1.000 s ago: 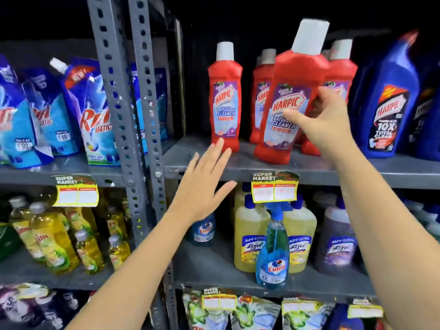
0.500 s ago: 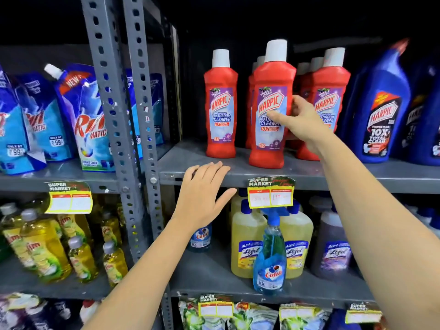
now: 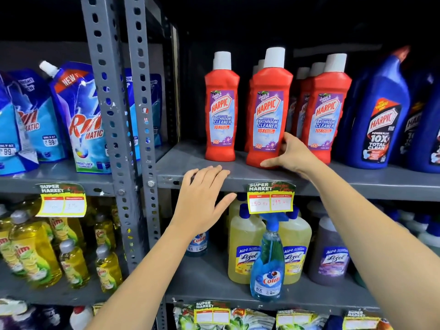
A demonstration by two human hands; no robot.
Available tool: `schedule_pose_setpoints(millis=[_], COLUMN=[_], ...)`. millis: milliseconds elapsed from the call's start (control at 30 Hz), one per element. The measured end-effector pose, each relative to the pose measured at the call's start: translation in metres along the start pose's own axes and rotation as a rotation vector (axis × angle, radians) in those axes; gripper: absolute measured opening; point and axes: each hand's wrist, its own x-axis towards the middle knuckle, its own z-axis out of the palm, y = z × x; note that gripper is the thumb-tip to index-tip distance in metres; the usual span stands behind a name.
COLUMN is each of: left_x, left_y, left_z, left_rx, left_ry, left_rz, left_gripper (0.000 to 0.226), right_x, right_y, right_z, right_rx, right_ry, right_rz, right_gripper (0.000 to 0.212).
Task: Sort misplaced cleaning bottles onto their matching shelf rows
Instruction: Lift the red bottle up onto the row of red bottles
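Note:
A red Harpic bathroom cleaner bottle (image 3: 269,110) with a white cap stands upright on the upper grey shelf (image 3: 381,184), in the row of matching red bottles (image 3: 221,110). My right hand (image 3: 292,153) wraps around its lower right side, thumb at the base. My left hand (image 3: 202,201) lies flat with fingers apart on the shelf's front edge, holding nothing. One shelf down, a blue Colin spray bottle (image 3: 267,265) stands in front of the yellow Lizol bottles (image 3: 242,246).
Blue Harpic bottles (image 3: 381,115) fill the right of the upper shelf. A perforated grey post (image 3: 112,115) divides the racks. Rin pouches (image 3: 81,120) and yellow Vim bottles (image 3: 35,253) sit on the left. A yellow price tag (image 3: 270,198) hangs from the shelf edge.
The red bottle went from tilted in the air to standing upright on the shelf. My right hand slid down to its base. My left hand lowered onto the shelf edge.

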Motion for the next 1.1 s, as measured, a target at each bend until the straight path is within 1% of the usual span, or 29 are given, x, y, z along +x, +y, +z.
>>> schedule_pose_setpoints(millis=[67,300,400,667,1100], left_x=[-0.001,-0.001,-0.001,-0.001,-0.002], left_y=[0.000,0.000,0.000,0.002,0.002], left_z=[0.001,0.000,-0.001,0.001,0.001], left_rx=[0.000,-0.016,-0.015,0.006,0.026], left_ry=[-0.003,-0.004,-0.007,-0.003,-0.001], left_rz=[-0.003,0.000,0.001,-0.011,0.013], left_gripper=[0.054,0.055,0.054,0.055,0.056], right_x=[0.007,0.030,0.034,0.034,0.034], right_y=[0.003,0.005,0.007,0.014,0.014], right_z=[0.001,0.003,0.003,-0.001,0.000], right_rx=[-0.015,0.005,0.053,0.122,0.135], right_ry=[0.008,0.006,-0.028,-0.143,-0.186], right_rz=[0.017,0.040,0.043,0.040,0.037], right_gripper=[0.087,0.091,0.090,0.075,0.076])
